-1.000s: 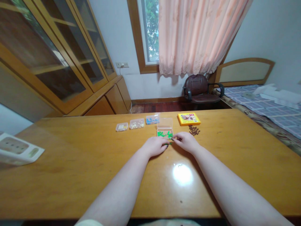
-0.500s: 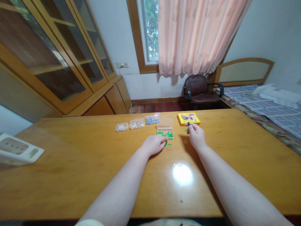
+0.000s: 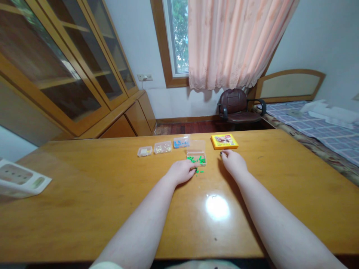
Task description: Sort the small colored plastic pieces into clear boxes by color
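Observation:
My left hand (image 3: 182, 172) is at the near left corner of a clear plastic box (image 3: 206, 160), a finger over its front wall and the thumb just below. Small green bricks (image 3: 202, 160) lie in this box, and its clear lid (image 3: 196, 145) stands open at the back. A few loose green pieces (image 3: 201, 172) lie on the table by the thumb. To the right, my right hand (image 3: 234, 163) is closed, its fingertips low over the tabletop; what they hold is hidden. A yellow flat box (image 3: 224, 142) lies just beyond it.
Left of the green bricks stand three clear boxes: one with blue pieces (image 3: 181, 142), one with pale pieces (image 3: 162, 147), and a smaller one (image 3: 144, 151). A white object (image 3: 22, 177) stands at the left of the wooden table (image 3: 112, 209). A chair (image 3: 234, 106) is behind the table.
My right hand has lowered and turned, its fingertips now nearer the tabletop. The green piece seen beneath its fingers is now out of sight. My left hand stays at the box.

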`<act>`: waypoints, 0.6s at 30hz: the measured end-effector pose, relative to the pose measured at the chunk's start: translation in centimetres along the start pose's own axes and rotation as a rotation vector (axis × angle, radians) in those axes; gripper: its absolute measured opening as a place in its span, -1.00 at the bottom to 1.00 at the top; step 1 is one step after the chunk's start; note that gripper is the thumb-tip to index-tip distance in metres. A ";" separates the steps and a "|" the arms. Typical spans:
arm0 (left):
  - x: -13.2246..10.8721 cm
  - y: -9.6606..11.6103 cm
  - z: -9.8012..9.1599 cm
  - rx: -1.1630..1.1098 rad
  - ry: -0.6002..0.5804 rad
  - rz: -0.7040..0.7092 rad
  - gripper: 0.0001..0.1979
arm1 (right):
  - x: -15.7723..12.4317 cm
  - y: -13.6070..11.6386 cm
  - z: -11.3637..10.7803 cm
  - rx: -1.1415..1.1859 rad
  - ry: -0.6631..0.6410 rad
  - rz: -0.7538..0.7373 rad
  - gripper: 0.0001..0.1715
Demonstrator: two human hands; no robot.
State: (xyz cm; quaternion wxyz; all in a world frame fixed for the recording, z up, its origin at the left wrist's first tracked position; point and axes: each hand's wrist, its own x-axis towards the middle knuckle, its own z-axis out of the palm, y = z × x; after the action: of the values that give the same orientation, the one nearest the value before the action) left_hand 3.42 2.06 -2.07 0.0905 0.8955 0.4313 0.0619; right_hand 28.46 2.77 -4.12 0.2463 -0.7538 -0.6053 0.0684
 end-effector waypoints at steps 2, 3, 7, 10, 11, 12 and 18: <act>0.0 0.0 0.1 0.007 -0.010 0.022 -0.71 | 0.0 0.0 0.4 -0.125 -0.070 -0.022 -0.66; 0.0 -0.1 0.2 0.012 -0.014 0.031 -0.71 | 0.0 -0.1 0.6 -0.164 -0.095 -0.034 -0.67; 0.0 -0.1 0.4 0.016 -0.029 0.052 -0.72 | 0.0 -0.2 1.0 -0.192 -0.153 -0.071 -0.71; 0.1 -0.2 0.5 -0.008 -0.032 0.060 -0.73 | 0.0 -0.5 1.2 -0.182 -0.166 -0.087 -0.72; 0.1 -0.2 0.5 -0.015 -0.032 0.061 -0.74 | -0.1 -0.6 1.3 -0.180 -0.166 -0.089 -0.72; 0.1 -0.1 0.5 -0.019 -0.031 0.058 -0.74 | -0.1 -0.7 1.3 -0.177 -0.165 -0.089 -0.73; 0.1 0.0 0.4 -0.032 -0.015 0.028 -0.68 | -1.4 -2.2 0.8 -0.036 -0.051 -0.227 -0.76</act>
State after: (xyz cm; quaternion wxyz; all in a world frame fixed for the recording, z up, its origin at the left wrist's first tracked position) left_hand 3.55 2.08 -2.46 0.1072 0.9004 0.4168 0.0635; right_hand 25.86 1.95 -4.06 0.2235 -0.6827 -0.6940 0.0486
